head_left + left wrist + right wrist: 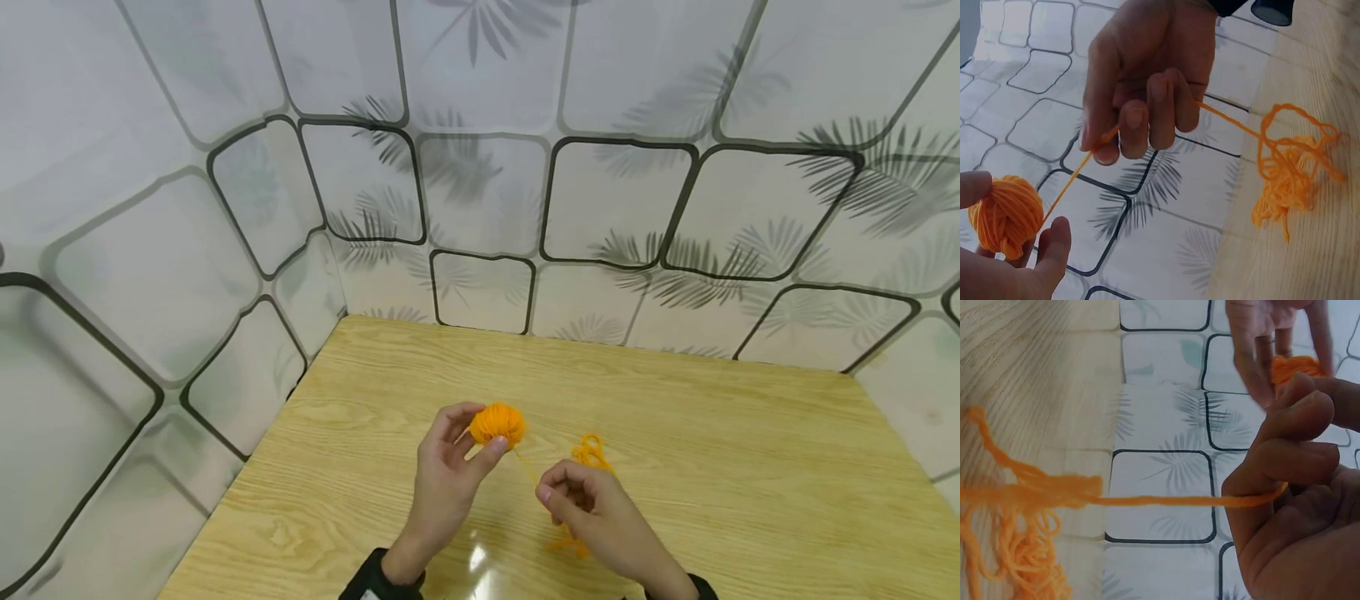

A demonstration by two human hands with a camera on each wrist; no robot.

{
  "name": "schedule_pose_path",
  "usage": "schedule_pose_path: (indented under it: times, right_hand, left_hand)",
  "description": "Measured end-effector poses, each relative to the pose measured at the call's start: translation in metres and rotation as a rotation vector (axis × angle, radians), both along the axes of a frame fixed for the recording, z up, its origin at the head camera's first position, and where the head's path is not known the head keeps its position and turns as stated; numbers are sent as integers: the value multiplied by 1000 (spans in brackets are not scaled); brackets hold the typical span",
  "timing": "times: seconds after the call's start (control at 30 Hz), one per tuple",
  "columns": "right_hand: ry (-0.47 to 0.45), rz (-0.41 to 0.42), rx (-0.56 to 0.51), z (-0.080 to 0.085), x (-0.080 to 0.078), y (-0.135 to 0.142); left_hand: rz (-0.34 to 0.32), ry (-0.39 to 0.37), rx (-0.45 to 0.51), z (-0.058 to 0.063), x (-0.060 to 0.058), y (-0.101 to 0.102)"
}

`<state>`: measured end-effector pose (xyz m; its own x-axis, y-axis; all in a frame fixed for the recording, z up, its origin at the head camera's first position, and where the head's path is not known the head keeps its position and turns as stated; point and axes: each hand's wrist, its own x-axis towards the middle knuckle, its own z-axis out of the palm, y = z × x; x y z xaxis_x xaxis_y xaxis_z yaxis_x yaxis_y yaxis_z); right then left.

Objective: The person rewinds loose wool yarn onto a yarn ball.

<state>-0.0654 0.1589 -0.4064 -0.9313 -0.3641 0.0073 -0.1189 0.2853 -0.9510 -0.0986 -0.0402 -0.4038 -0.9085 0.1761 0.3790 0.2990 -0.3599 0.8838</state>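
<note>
Your dark left cuff (pixel 378 579) sat nearest the camera, and beyond it your left hand (pixel 442 471) held the orange yarn ball (pixel 497 422) up over the table (pixel 750 450), thumb and fingers set against the ball's sides. Judging by its look, the ball would have handled as very light, soft and squeezable, neither fragile nor slippery, though its outer wraps could have slid loose; a gentle grip around its sides, clear of where the strand left it, suited it best. To the right, that thin strand (pixel 1066 186) ran fairly straight to your right hand (pixel 600 517), where thumb and forefinger pinched it and the other fingers curled in. From there it reached the loose yarn heap (pixel 1285 187) on the table, probably limp and tangle-prone.
</note>
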Motion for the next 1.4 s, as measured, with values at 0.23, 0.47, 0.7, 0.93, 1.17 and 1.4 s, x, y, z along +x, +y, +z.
schedule_pose_path:
  times: [0.23, 0.47, 0.7, 0.93, 1.17, 1.4]
  right_hand:
    - [57, 29, 20, 10, 10, -4]
    - [103, 4, -3, 22, 16, -6]
    - [119, -39, -9, 32, 14, -6]
    - [193, -55, -29, 37, 8, -3]
    - [238, -77, -62, 35, 0, 1]
    - [284, -221, -101, 38, -8, 6]
  left_hand:
    - [31, 34, -12, -4, -1, 0]
    - [45, 65, -121, -10, -1, 0]
    - [-21, -3, -315, -15, 1, -3]
    - [-111, -22, -533, -21, 1, -5]
    - [-239, -20, -621, -24, 4, -6]
    - [-401, 27, -623, -24, 5, -8]
